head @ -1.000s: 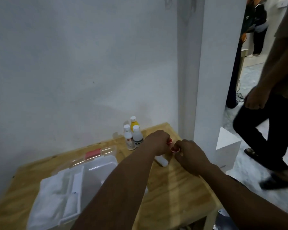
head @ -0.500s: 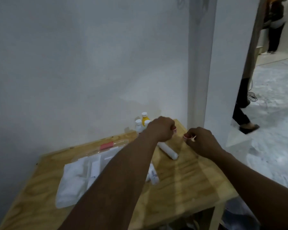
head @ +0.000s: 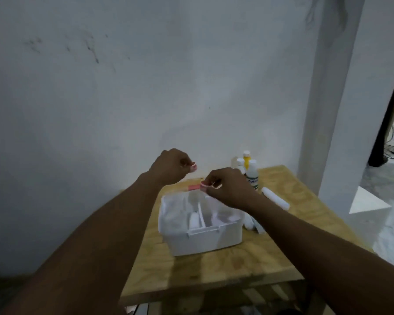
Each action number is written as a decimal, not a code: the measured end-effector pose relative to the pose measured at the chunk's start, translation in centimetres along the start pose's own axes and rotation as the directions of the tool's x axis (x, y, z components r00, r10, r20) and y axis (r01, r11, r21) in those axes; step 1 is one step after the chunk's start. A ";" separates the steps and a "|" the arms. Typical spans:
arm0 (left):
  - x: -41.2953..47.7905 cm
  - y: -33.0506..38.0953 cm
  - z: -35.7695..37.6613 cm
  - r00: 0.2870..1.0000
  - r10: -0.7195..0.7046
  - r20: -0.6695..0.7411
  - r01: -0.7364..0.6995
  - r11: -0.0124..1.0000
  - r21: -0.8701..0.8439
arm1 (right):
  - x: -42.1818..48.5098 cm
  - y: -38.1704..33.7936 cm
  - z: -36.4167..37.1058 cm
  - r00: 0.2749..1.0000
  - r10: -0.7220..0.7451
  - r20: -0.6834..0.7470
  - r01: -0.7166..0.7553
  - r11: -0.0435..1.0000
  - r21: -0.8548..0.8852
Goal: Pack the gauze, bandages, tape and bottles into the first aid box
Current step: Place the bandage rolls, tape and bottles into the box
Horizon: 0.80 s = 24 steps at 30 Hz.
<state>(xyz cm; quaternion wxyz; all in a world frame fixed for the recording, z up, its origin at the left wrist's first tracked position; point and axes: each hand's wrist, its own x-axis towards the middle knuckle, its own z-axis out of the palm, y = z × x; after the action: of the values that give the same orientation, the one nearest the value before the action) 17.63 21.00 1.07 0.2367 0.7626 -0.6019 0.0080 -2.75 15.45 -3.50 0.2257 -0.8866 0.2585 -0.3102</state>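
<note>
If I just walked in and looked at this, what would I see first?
Probably the two hands in the middle, left hand and right hand, each pinching a small pink and white roll above the open white first aid box. Next, the bottles, one yellow, standing at the back of the wooden table by the wall. A white roll lies to the right of the box.

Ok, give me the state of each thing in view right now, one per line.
first aid box: open, partly filled with white items
bottles: upright on the table, outside the box
white roll: lying on the table, unpacked
left hand: pinching a small pink-white item
right hand: pinching a similar one above the box
</note>
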 end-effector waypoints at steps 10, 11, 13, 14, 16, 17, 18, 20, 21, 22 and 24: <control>-3.4 -2.9 0.6 0.999 -0.020 0.046 0.025 0.993 -0.115 | -0.5 -2.9 3.6 0.976 0.016 0.216 0.021 0.986 -0.165; -3.4 -2.8 0.7 0.998 -0.023 0.055 0.030 0.992 -0.124 | -0.5 -2.9 3.6 0.976 0.016 0.216 0.022 0.985 -0.171; -3.4 -2.5 1.0 0.998 -0.028 0.063 0.036 0.991 -0.131 | -0.4 -2.9 3.7 0.975 0.012 0.220 0.030 0.982 -0.187; -3.4 -2.4 1.2 0.998 -0.026 0.064 0.035 0.990 -0.133 | -0.4 -2.9 3.7 0.974 0.011 0.226 0.036 0.979 -0.201; -3.5 -2.2 1.4 0.997 -0.023 0.069 0.033 0.990 -0.136 | -0.4 -2.9 3.8 0.968 0.002 0.251 0.058 0.971 -0.232; -3.5 -2.1 1.5 0.997 -0.023 0.079 0.034 0.990 -0.134 | -0.4 -3.0 3.9 0.963 -0.004 0.269 0.072 0.968 -0.242; -3.5 -2.1 1.5 0.995 -0.026 0.091 0.038 0.990 -0.132 | -0.4 -3.0 3.9 0.957 -0.007 0.289 0.083 0.965 -0.249; -3.5 -2.0 1.6 0.992 -0.038 0.116 0.054 0.989 -0.136 | -0.3 -3.2 3.7 0.946 -0.012 0.324 0.102 0.960 -0.261; -3.5 -2.0 1.6 0.991 -0.043 0.128 0.060 0.989 -0.136 | -0.2 -3.2 3.6 0.943 -0.014 0.332 0.108 0.958 -0.267; -3.5 -1.9 1.6 0.989 -0.042 0.140 0.061 0.989 -0.132 | -0.2 -3.2 3.5 0.943 -0.020 0.333 0.115 0.956 -0.268; -3.4 -1.8 1.6 0.986 -0.033 0.164 0.052 0.992 -0.115 | -0.2 -3.1 3.2 0.949 -0.038 0.312 0.121 0.960 -0.251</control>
<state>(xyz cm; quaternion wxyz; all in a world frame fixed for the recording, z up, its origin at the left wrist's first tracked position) 17.92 23.82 -2.02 0.2320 0.7581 -0.6021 -0.0947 0.20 18.73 -4.10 0.1285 -0.9557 0.2237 -0.1413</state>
